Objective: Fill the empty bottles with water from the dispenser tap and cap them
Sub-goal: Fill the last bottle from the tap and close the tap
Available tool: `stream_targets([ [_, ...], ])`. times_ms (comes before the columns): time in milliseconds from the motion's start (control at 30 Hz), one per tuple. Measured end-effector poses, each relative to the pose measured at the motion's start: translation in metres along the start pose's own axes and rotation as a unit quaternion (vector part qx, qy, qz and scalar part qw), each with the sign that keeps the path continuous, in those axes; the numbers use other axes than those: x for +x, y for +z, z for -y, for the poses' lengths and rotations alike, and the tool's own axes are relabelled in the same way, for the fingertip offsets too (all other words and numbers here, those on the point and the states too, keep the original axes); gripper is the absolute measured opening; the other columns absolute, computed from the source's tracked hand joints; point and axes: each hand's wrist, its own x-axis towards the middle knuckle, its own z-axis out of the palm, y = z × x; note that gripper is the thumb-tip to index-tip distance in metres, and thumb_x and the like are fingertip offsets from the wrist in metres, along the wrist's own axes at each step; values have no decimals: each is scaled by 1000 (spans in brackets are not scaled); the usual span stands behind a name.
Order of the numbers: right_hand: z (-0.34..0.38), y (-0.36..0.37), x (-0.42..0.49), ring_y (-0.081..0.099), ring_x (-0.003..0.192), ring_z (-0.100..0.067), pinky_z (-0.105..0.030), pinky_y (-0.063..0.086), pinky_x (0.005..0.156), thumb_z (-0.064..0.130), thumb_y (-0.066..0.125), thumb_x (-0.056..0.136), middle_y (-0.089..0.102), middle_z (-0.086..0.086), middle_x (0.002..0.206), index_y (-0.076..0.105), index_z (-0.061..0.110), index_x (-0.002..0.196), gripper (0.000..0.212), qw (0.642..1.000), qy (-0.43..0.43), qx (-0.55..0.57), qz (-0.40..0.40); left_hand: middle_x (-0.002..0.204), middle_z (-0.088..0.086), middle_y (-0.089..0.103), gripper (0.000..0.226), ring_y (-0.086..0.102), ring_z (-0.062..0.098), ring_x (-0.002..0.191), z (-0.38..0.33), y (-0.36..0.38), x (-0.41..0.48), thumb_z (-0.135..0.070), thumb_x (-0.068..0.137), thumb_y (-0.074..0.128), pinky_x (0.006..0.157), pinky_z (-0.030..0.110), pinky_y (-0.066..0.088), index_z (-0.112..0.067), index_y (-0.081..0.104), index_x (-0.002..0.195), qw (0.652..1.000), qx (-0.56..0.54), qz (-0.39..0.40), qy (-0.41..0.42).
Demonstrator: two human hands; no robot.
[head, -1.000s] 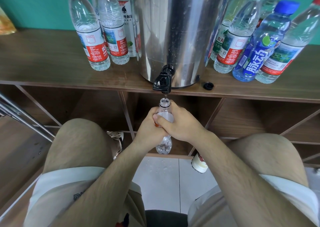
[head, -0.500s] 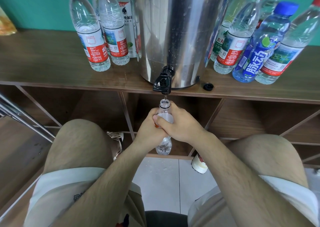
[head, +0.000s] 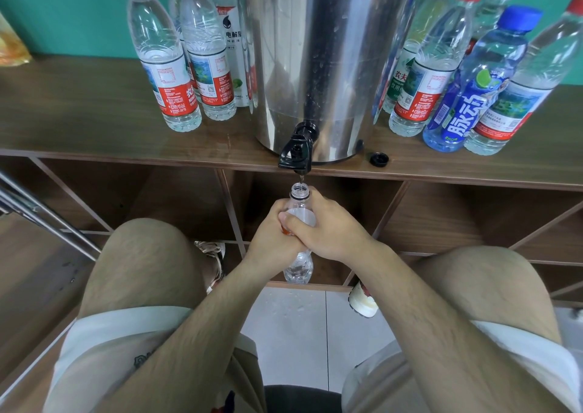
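Head view: the left hand [head: 273,239] and right hand [head: 328,233] each wrap their grip round one open bottle [head: 299,196], held just under the dispenser [head: 315,50] tap [head: 296,154], with water trickling in (fill level hidden by fingers). A loose black cap [head: 379,159] waits on the bench [head: 79,122]; filling looks unfinished, capping is left

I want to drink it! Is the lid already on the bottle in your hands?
No, the bottle has an open neck under the tap, and a black cap lies on the shelf.
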Motion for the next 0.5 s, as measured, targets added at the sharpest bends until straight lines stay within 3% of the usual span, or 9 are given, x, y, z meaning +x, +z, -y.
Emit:
stream_targets([
  [500,0,0,0,65,100,-10,-20,51,78,55,59,100,67,11,115,53,27,134,45,1000,4,-5,1,111,-9,65,54,65,7,100,-4,1,-1,-14,86,82,76,16,50,-22,53,131,1000,6,-1,3],
])
